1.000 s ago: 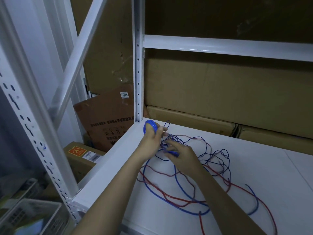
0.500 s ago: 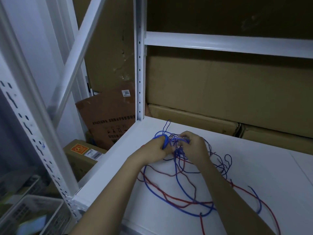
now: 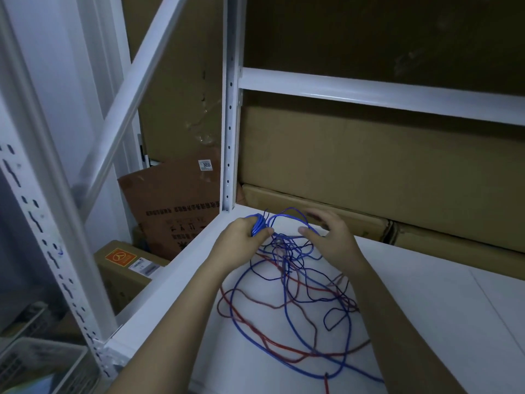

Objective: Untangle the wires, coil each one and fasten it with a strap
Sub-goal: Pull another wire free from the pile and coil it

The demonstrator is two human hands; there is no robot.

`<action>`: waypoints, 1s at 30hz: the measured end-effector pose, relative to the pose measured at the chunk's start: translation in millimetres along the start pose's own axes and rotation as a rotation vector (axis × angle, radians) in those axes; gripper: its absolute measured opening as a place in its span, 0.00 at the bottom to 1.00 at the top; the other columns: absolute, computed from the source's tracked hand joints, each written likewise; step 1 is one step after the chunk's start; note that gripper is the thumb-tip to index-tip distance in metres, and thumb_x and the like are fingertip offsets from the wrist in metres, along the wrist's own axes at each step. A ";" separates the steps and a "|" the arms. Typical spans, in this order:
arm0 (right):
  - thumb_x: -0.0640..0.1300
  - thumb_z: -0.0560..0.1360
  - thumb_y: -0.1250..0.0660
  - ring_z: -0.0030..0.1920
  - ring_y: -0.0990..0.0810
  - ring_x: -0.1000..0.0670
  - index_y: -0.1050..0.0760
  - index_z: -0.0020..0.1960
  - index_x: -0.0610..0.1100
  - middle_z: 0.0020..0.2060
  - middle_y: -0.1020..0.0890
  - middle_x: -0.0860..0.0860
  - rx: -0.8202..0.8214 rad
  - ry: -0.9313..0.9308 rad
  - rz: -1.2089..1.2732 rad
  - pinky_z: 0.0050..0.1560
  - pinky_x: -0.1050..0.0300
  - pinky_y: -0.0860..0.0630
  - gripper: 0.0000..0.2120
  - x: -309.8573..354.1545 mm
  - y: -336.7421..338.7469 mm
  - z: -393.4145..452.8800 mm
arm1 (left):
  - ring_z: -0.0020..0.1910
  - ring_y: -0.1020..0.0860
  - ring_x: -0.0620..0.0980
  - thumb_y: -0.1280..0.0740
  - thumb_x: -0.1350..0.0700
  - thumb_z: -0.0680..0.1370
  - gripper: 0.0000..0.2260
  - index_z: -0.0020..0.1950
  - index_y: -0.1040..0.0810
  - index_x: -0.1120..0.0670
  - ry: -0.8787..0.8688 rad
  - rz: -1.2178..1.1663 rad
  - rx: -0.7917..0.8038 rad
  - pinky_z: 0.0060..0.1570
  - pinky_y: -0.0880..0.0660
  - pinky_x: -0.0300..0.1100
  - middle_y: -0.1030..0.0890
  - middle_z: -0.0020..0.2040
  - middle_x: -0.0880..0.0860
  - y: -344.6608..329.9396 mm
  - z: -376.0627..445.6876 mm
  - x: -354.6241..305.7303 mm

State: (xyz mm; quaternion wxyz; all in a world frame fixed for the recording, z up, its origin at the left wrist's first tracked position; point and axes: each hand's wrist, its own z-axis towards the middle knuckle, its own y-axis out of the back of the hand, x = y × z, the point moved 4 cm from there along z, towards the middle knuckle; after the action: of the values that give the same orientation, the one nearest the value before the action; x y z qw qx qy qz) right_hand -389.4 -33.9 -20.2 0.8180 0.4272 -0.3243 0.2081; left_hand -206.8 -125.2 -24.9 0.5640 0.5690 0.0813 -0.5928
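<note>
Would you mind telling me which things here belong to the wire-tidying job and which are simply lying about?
Part of the job:
- blue coil, gripped by the left hand
- blue wire
- red wire
- right hand, guiding a blue loop

Lying about:
- cardboard boxes
- labelled carton
- white basket

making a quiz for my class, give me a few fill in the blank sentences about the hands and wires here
1. The left hand grips a small coil of ____ wire.
2. The right hand has its fingers spread, guiding a loop of the ____ wire.
3. The loose tangle on the white shelf also holds a long ____ wire.
4. Behind the shelf stand brown ____ boxes.

Missing words: blue; blue; red; cardboard
</note>
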 end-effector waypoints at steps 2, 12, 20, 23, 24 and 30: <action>0.46 0.74 0.28 0.60 0.27 0.57 0.24 0.62 0.48 0.58 0.25 0.55 -0.043 0.047 0.034 0.62 0.60 0.31 0.18 10.5 5.1 -1.5 | 0.24 0.39 0.45 0.34 0.52 0.79 0.21 0.31 0.41 0.52 -0.013 -0.038 -0.014 0.31 0.42 0.43 0.37 0.23 0.47 -0.1 2.8 -4.5; 0.46 0.75 0.30 0.37 0.22 0.55 0.16 0.49 0.48 0.37 0.18 0.53 -0.133 0.239 -0.088 0.39 0.55 0.24 0.05 32.7 -11.9 -12.0 | 0.26 0.36 0.43 0.31 0.52 0.77 0.17 0.35 0.28 0.61 0.051 -0.229 0.069 0.31 0.38 0.36 0.34 0.26 0.45 -9.8 -1.2 6.4; 0.47 0.73 0.27 0.34 0.22 0.56 0.19 0.38 0.48 0.32 0.19 0.53 -0.261 -0.286 0.140 0.40 0.58 0.27 0.06 -27.6 -13.0 -7.4 | 0.24 0.35 0.39 0.32 0.54 0.78 0.17 0.32 0.32 0.54 0.080 -0.212 -0.010 0.28 0.39 0.31 0.32 0.23 0.42 -2.1 -12.7 17.1; 0.48 0.74 0.29 0.38 0.23 0.54 0.20 0.41 0.46 0.39 0.17 0.49 -0.395 -0.385 0.040 0.39 0.61 0.30 0.06 -52.0 5.7 -11.1 | 0.29 0.32 0.44 0.32 0.52 0.77 0.16 0.38 0.25 0.64 0.136 -0.192 -0.095 0.34 0.36 0.40 0.27 0.29 0.53 14.8 -16.2 27.2; 0.48 0.75 0.30 0.38 0.24 0.53 0.20 0.42 0.44 0.41 0.17 0.47 -0.432 -0.421 -0.003 0.37 0.61 0.32 0.07 -60.3 13.7 -13.7 | 0.30 0.32 0.47 0.32 0.52 0.77 0.17 0.42 0.24 0.67 0.158 -0.192 -0.143 0.35 0.36 0.42 0.28 0.31 0.58 22.5 -17.6 31.2; 0.48 0.78 0.35 0.41 0.26 0.46 0.19 0.51 0.41 0.43 0.18 0.43 -0.454 -0.492 -0.217 0.41 0.57 0.33 0.11 -79.2 30.7 -24.6 | 0.31 0.31 0.51 0.35 0.50 0.79 0.17 0.46 0.22 0.65 0.249 -0.108 -0.415 0.34 0.35 0.43 0.25 0.34 0.62 44.8 -18.6 43.5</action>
State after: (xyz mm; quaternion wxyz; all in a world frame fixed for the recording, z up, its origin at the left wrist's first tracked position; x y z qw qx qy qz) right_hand -455.4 -1.6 -69.3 0.8068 0.3038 -0.5024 -0.0665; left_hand -149.5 -152.2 -40.1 0.6219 0.5044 0.3006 -0.5181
